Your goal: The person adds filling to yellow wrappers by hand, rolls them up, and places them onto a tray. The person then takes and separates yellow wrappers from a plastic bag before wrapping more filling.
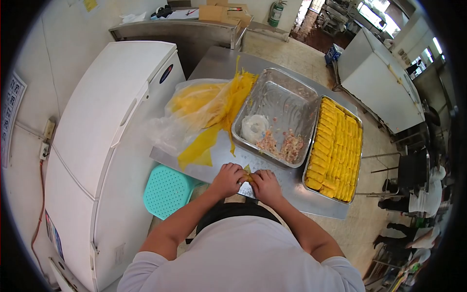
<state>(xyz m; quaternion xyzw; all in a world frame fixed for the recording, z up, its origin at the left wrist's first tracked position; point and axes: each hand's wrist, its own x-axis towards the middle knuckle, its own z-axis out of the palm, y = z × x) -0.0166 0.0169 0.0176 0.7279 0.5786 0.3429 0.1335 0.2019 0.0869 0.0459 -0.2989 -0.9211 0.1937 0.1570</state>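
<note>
Both hands meet at the near edge of the metal table (221, 160). My left hand (228, 180) and my right hand (266, 187) pinch a small yellow wrapper roll (247, 176) between them, one at each end. Ahead of them a deep metal tray (287, 104) holds chopped pinkish filling (292, 146) and a white round item (255, 128). Yellow wrapper sheets (200, 148) lie to the left, partly in a clear plastic bag (168, 131). On the right, a second tray (360, 160) is packed with rows of yellow rolls (335, 146).
A white freezer (102, 107) stands at the left, with a turquoise stool (168, 191) beside the table. Another white freezer (382, 80) is at the back right. People (425, 202) are at the far right. A fire extinguisher (275, 13) stands at the back.
</note>
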